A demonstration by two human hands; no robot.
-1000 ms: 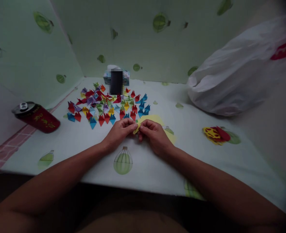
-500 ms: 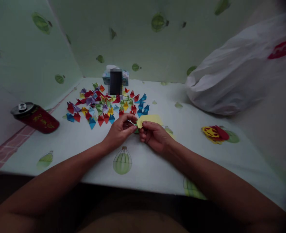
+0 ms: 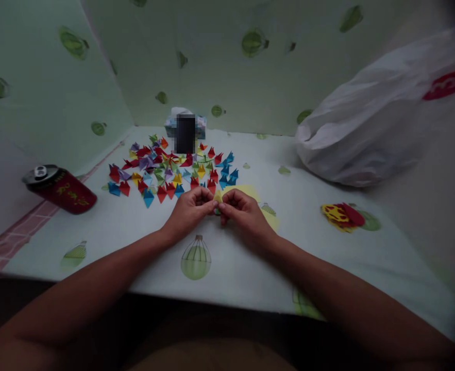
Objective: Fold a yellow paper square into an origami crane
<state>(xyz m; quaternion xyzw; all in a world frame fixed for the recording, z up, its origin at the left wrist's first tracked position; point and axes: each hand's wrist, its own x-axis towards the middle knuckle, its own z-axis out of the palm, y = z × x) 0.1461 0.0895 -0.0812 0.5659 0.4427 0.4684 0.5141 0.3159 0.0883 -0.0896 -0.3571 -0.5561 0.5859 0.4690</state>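
Paper [image 3: 218,196] pinched between both hands

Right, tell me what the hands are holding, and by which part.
Both hands pinch one small yellow paper piece between them: left hand on its left edge, right hand on its right edge. The grip hides most of it.

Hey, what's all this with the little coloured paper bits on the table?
A person sits at a table with both hands close together, the left hand and right hand pinching a small yellow paper piece between the fingertips. Just beyond them lies a spread of small folded paper shapes in red, blue, yellow, green and purple. A red can lies on its side at the left, and a white plastic bag sits at the right.
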